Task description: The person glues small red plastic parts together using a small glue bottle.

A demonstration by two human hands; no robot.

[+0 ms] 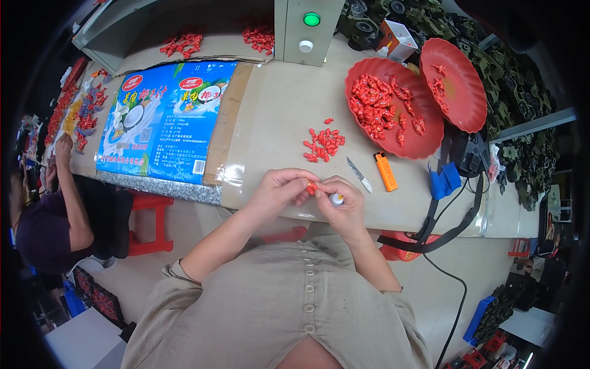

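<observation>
Close to the table edge, my left hand (278, 189) pinches a small glossy red piece (311, 187) with a bit of yellow on it. My right hand (344, 206) meets it there, fingertips at the same piece. A small white tube or bottle (336, 199) is held within my right fingers, mostly hidden by them. Just beyond my hands lies a loose pile of similar red pieces (324, 145). Right of my right hand are a thin pointed blade (360, 174) and an orange lighter (386, 171).
A red scalloped bowl (424, 138) of red pieces stands at right, a second red bowl (462, 92) beside it. Blue printed cardboard (163, 123) covers the left table. A machine with a green light (311, 19) stands behind. Black straps (424, 243) hang over the right edge. Another person (52, 215) works at left.
</observation>
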